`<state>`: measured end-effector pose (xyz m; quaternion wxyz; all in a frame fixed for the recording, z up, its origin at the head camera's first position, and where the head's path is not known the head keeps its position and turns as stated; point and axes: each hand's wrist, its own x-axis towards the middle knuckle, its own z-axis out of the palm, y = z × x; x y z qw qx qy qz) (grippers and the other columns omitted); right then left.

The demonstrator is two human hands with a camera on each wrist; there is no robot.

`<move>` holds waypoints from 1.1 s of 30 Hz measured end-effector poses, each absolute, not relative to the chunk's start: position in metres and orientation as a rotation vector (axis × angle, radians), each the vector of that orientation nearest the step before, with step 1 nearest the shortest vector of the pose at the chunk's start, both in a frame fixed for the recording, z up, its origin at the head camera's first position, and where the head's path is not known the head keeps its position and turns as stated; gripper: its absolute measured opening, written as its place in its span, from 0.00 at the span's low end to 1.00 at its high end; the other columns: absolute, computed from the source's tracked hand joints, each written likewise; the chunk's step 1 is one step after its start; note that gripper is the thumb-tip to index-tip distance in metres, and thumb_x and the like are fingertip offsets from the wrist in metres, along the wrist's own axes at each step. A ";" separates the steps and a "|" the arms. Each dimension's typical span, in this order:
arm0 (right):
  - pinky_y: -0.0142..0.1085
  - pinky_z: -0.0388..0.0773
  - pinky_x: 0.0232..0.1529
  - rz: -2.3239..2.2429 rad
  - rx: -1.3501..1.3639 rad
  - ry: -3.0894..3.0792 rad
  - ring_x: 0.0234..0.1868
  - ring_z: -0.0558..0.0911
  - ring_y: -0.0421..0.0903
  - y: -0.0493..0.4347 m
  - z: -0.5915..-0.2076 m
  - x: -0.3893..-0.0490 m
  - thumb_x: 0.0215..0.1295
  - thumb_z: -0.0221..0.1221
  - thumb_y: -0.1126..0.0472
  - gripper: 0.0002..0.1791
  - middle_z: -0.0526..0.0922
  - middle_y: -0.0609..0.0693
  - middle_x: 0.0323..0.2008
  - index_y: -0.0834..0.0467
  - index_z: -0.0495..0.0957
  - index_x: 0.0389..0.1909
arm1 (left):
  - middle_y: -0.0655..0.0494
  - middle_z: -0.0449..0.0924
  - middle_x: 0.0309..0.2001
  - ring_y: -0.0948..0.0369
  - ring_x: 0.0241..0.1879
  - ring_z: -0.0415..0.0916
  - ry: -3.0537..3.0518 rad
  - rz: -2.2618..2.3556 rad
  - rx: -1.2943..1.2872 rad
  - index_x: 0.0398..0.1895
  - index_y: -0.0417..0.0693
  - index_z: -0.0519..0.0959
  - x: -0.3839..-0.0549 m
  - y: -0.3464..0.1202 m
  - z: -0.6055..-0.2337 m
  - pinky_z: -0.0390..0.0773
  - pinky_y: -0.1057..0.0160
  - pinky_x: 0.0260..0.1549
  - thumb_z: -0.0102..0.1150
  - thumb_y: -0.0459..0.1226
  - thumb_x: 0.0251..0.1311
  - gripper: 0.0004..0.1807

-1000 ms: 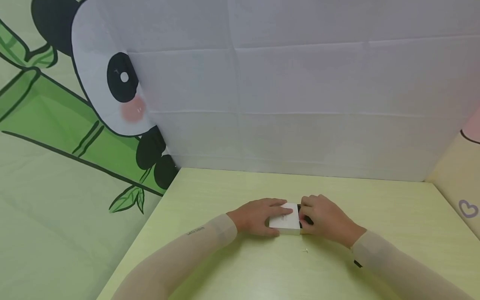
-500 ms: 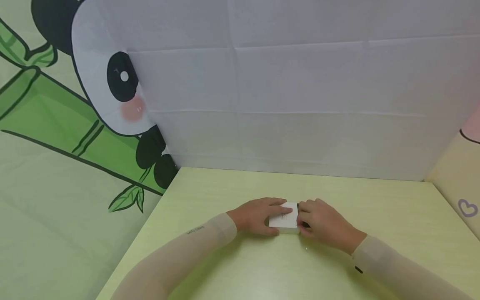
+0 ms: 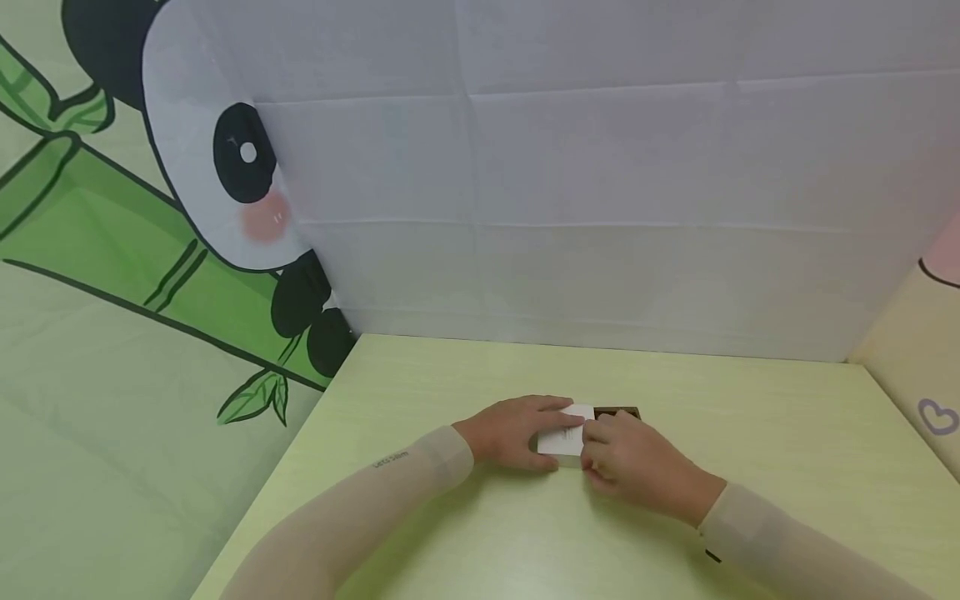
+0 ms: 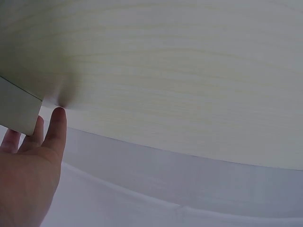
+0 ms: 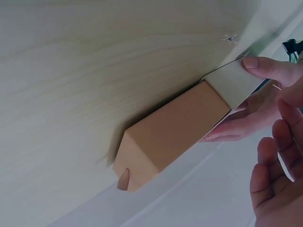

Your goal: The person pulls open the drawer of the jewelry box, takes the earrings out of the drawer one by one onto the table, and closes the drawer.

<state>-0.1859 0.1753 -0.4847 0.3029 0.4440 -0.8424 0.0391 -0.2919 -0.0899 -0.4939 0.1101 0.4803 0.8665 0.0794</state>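
Note:
A small drawer box lies on the table, its white sleeve (image 3: 566, 446) at the left and its brown drawer (image 5: 165, 130) drawn out to the right. My left hand (image 3: 513, 433) holds the sleeve, thumb at the front side and one finger across the top. At the seam between sleeve and drawer is my right hand (image 3: 645, 462), fingers curled, covering much of the drawer in the head view. In the right wrist view its thumb and forefinger seem to pinch a thin pale piece (image 5: 277, 87), too small to identify. The drawer's contents are mostly hidden.
A tiny shiny star-like thing (image 5: 230, 38) lies on the pale wooden table (image 3: 420, 375) near the box. Behind the table hangs a white cloth (image 3: 600, 208), and a panda-print cloth (image 3: 202, 167) covers the left side.
My right hand has moved left and slightly toward the front, uncovering the drawer's far right corner. The tiny thing on the table is now hidden in the head view. My left hand stays put.

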 end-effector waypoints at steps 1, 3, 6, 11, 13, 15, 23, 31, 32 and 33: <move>0.28 0.69 0.39 0.106 1.184 -2.230 0.35 0.75 0.36 0.174 -0.485 -0.185 0.51 0.88 0.61 0.15 0.82 0.37 0.35 0.45 0.89 0.30 | 0.62 0.61 0.97 0.55 0.94 0.66 2.546 0.232 1.411 0.95 0.76 0.66 -0.292 -0.090 -0.494 0.76 0.50 0.87 0.66 0.58 0.81 0.43; 0.27 0.66 0.39 0.113 1.197 -2.228 0.35 0.74 0.36 0.172 -0.485 -0.183 0.51 0.88 0.61 0.15 0.81 0.37 0.35 0.45 0.89 0.30 | 0.62 0.61 0.97 0.55 0.94 0.65 2.549 0.229 1.410 0.95 0.76 0.66 -0.292 -0.090 -0.494 0.76 0.50 0.88 0.66 0.58 0.81 0.43; 0.27 0.66 0.39 0.114 1.212 -2.238 0.35 0.75 0.36 0.169 -0.486 -0.180 0.54 0.88 0.59 0.15 0.80 0.36 0.34 0.44 0.88 0.30 | 0.62 0.61 0.97 0.55 0.94 0.65 2.550 0.225 1.409 0.95 0.76 0.66 -0.291 -0.090 -0.494 0.75 0.49 0.88 0.67 0.58 0.81 0.43; 0.28 0.68 0.40 0.126 1.231 -2.274 0.36 0.76 0.35 0.166 -0.492 -0.178 0.56 0.88 0.58 0.16 0.80 0.35 0.35 0.43 0.88 0.31 | 0.63 0.61 0.97 0.56 0.94 0.65 2.558 0.209 1.417 0.95 0.77 0.66 -0.292 -0.090 -0.496 0.74 0.51 0.89 0.67 0.58 0.80 0.43; 0.28 0.69 0.40 0.121 1.245 -2.275 0.35 0.75 0.35 0.165 -0.495 -0.176 0.56 0.88 0.57 0.16 0.80 0.35 0.34 0.43 0.88 0.31 | 0.63 0.61 0.97 0.57 0.95 0.65 2.560 0.201 1.419 0.95 0.77 0.66 -0.292 -0.090 -0.496 0.74 0.51 0.89 0.67 0.58 0.80 0.43; 0.28 0.68 0.40 0.099 1.267 -2.267 0.35 0.75 0.35 0.164 -0.498 -0.175 0.57 0.88 0.57 0.16 0.79 0.35 0.34 0.43 0.88 0.30 | 0.63 0.61 0.97 0.57 0.95 0.64 2.559 0.199 1.420 0.95 0.77 0.66 -0.292 -0.090 -0.496 0.73 0.51 0.90 0.67 0.59 0.81 0.43; 0.30 0.66 0.40 -0.115 1.332 -2.238 0.34 0.72 0.38 0.162 -0.506 -0.171 0.60 0.85 0.55 0.14 0.81 0.38 0.35 0.45 0.86 0.30 | 0.62 0.62 0.97 0.57 0.95 0.64 2.548 0.211 1.431 0.95 0.75 0.67 -0.291 -0.091 -0.495 0.72 0.53 0.90 0.67 0.58 0.81 0.43; 0.32 0.73 0.43 -0.170 1.365 -2.230 0.38 0.75 0.39 0.161 -0.508 -0.168 0.64 0.84 0.52 0.13 0.80 0.39 0.38 0.45 0.87 0.32 | 0.63 0.61 0.97 0.57 0.95 0.65 2.549 0.200 1.437 0.95 0.75 0.66 -0.292 -0.091 -0.496 0.73 0.53 0.90 0.67 0.58 0.81 0.43; 0.32 0.73 0.43 -0.166 1.363 -2.224 0.38 0.74 0.39 0.161 -0.508 -0.168 0.63 0.84 0.53 0.13 0.79 0.39 0.38 0.45 0.86 0.32 | 0.63 0.61 0.97 0.57 0.95 0.65 2.548 0.201 1.438 0.95 0.75 0.66 -0.292 -0.091 -0.496 0.73 0.53 0.90 0.67 0.58 0.81 0.43; 0.32 0.73 0.43 -0.164 1.360 -2.222 0.38 0.75 0.39 0.161 -0.508 -0.168 0.63 0.84 0.53 0.13 0.79 0.39 0.38 0.45 0.86 0.32 | 0.63 0.61 0.97 0.57 0.95 0.65 2.548 0.202 1.439 0.95 0.75 0.66 -0.292 -0.092 -0.495 0.73 0.53 0.90 0.68 0.58 0.81 0.43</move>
